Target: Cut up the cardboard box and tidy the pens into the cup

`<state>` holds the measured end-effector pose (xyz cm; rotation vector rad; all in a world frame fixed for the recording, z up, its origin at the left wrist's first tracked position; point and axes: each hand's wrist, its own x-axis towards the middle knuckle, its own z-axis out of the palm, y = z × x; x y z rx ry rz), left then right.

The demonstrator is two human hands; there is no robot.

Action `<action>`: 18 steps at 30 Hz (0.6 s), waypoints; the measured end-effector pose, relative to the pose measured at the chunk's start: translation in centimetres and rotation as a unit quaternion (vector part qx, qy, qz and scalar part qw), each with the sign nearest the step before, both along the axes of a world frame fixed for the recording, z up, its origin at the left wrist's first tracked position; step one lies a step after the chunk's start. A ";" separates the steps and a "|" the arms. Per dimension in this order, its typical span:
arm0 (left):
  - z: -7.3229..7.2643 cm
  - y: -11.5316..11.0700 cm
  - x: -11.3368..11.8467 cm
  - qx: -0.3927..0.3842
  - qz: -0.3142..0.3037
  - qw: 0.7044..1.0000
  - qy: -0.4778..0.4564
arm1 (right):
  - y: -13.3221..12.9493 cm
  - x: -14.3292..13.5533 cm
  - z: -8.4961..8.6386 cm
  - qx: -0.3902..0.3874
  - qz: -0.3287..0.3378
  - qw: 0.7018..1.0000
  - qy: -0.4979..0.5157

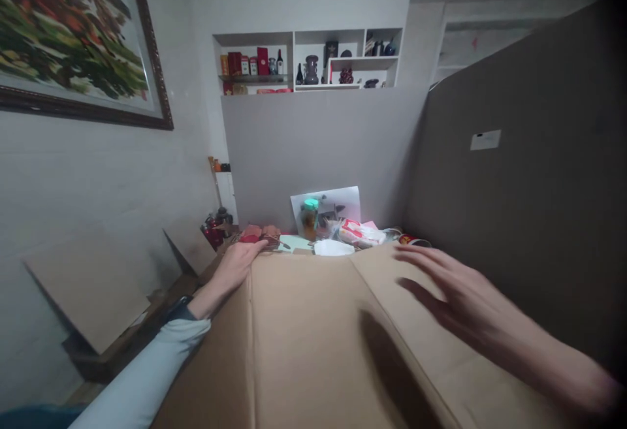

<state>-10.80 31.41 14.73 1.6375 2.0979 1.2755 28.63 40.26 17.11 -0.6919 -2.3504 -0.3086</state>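
You stand in a dim room with pale grey walls; a dark-framed painting (73, 37) of red and green hangs on your left, and white shelves (313, 60) on the far wall carry red boxes, bottles and a dark vase. A tall sheet of cardboard (529, 174) rises on your right, matte and flat, with a small white label. A big box (313, 337) of plain brown cardboard fills the foreground below you, its top smooth and creased along the flap lines. Your left hand (238, 262) grips its far left corner, fingers curled over the edge. Your right hand (450, 292), blurred, hovers flat just above the right flap, fingers spread. Beyond the box lies clutter: a green-lidded jar (310, 217), packets, white paper
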 end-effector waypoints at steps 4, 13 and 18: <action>0.9 0.7 1.0 0.014 -0.035 0.999 0.023 | -1.4 -13.8 3.8 -0.122 0.168 0.974 -0.089; 2.1 -2.1 1.2 0.089 0.024 0.993 0.068 | 0.0 -24.0 3.3 -0.161 0.223 0.940 -0.202; 1.9 -3.0 1.0 0.078 -0.007 0.995 0.057 | -2.7 -23.0 4.0 -0.095 0.151 0.971 -0.162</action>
